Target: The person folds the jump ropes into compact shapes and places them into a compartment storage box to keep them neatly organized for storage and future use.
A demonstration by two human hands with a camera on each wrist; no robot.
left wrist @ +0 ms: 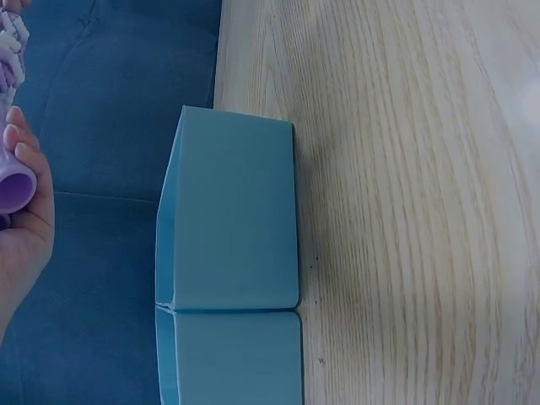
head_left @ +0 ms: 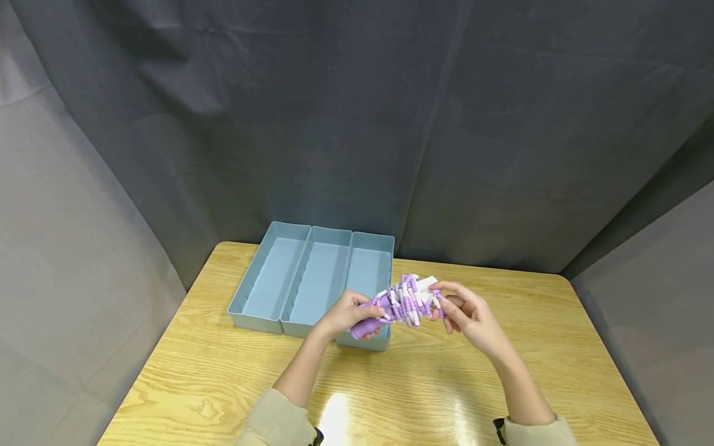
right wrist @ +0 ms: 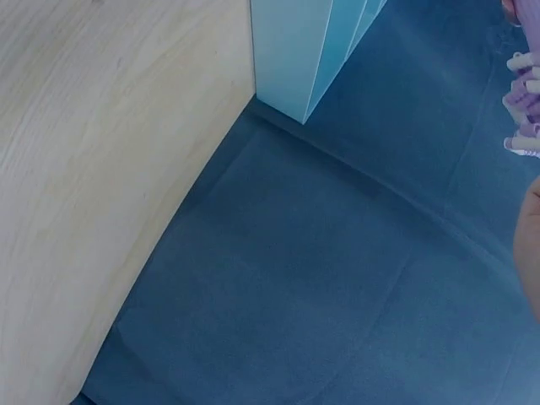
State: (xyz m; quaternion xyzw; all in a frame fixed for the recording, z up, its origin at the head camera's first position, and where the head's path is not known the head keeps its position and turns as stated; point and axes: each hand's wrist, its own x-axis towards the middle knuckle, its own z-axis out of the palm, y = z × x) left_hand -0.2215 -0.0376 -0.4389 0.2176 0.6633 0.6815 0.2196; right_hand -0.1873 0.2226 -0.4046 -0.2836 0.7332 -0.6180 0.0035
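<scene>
A bundled jump rope (head_left: 408, 302) with purple and white beads is held above the table, in front of the body. My left hand (head_left: 344, 313) grips its purple handles at the left end, the thumb lying on top. In the left wrist view, the round hollow end of one handle (left wrist: 17, 187) shows beside my left hand (left wrist: 32, 232). My right hand (head_left: 473, 317) pinches the bundle's right end between thumb and fingers, near a white part. Only a sliver of the right hand (right wrist: 530, 249) shows in the right wrist view, below the beads (right wrist: 525, 105).
Three long blue-grey bins (head_left: 256, 322) stand side by side on the wooden table (head_left: 184, 371), left of centre. The left hand and handles overlap the rightmost bin's near end in the head view. Dark curtains (head_left: 334, 124) hang behind the table, with lighter panels at both sides.
</scene>
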